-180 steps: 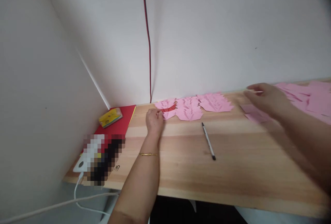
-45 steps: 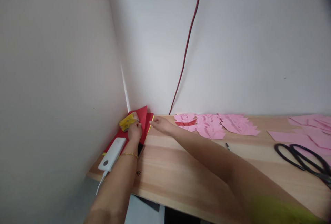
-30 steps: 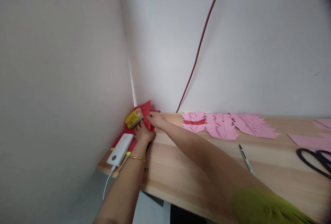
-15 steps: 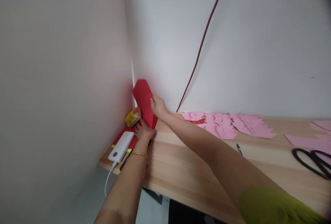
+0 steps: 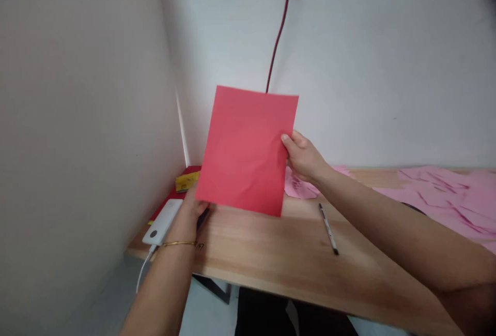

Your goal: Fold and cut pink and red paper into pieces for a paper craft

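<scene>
A flat sheet of red paper [image 5: 248, 150] is held up above the table, facing me. My right hand [image 5: 304, 157] pinches its right edge, thumb on the near face. My left hand [image 5: 189, 204], with a gold bracelet [image 5: 180, 243] at the wrist, is by the sheet's lower left corner. Its fingers are mostly hidden behind the paper, so I cannot tell whether they grip it. Close to that hand are a yellow packet [image 5: 185, 182], a white power bank [image 5: 163, 221] with a cable, and more red paper [image 5: 169, 202] underneath.
Pink cut paper pieces [image 5: 445, 191] spread along the right of the wooden table [image 5: 263, 253]. A pen [image 5: 328, 228] lies in front of them. A dark red cable [image 5: 279, 31] runs down the back wall, and a side wall [image 5: 77, 119] bounds the left.
The red sheet, bent up in the corner before, has come up and right in my right hand and now faces me flat. My left hand has shifted slightly left; the view has turned right.
</scene>
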Demonstrator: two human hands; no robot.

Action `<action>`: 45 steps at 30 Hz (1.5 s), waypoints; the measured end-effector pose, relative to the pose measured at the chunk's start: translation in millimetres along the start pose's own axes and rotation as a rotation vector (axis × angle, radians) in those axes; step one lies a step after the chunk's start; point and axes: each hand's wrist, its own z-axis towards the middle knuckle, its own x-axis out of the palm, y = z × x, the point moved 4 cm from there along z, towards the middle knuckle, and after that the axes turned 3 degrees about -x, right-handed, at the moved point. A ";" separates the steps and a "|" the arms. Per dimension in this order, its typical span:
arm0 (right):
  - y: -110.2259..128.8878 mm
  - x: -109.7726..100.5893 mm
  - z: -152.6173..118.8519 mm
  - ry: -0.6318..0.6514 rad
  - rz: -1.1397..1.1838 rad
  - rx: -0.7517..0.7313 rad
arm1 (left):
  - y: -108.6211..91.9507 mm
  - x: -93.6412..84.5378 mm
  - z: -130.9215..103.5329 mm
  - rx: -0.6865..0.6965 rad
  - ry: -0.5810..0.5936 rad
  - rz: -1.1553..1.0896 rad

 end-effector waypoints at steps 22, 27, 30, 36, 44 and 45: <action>-48.1 -148.0 -183.5 0.489 -1.166 -0.028 | 39.9 58.5 -193.7 -0.503 0.604 -0.719; -27.5 -141.4 -200.0 0.514 -1.062 -0.040 | 29.0 76.2 -205.1 -0.503 0.546 -0.688; -21.3 -108.9 -219.3 0.814 -0.862 -0.011 | 21.5 80.2 -200.5 -0.417 0.559 -0.568; -26.9 -95.5 -230.2 0.965 -0.815 0.037 | 22.5 31.5 -174.0 0.173 0.202 0.299; -23.1 -108.3 -235.7 1.084 -0.791 0.066 | 47.4 47.8 -224.3 0.746 0.612 0.693; -24.2 -107.6 -238.4 1.079 -0.818 0.050 | 50.8 50.9 -225.7 0.770 0.573 0.696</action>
